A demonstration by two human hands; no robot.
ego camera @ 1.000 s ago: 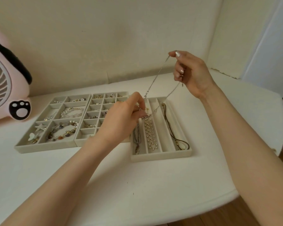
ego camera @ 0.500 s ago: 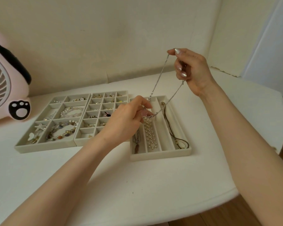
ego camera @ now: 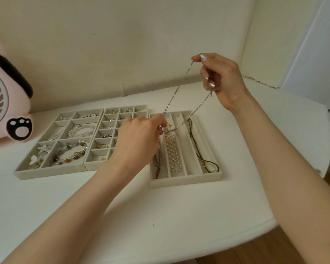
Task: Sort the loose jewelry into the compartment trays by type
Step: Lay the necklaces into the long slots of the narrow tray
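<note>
A pink fan (ego camera: 0,103) with a black paw print stands at the far left of the white, soft-covered table (ego camera: 160,216). Three beige, felt-like trays lie side by side. The left tray (ego camera: 50,173) has wide compartments holding beaded bracelets (ego camera: 71,153). The middle tray (ego camera: 95,166) is a grid of small square cells. The right tray (ego camera: 185,181) has four long slots.

Over the far end of the right tray, the left hand (ego camera: 139,138), knuckles up, pinches the low end of a thin silver chain (ego camera: 178,88) just above a pearl strand (ego camera: 172,151). A dark cord (ego camera: 198,151) lies in the rightmost slot.

The chain rises in two strands to the raised right hand (ego camera: 221,80). That hand grips it between thumb and forefinger, with its other fingers curled.
</note>
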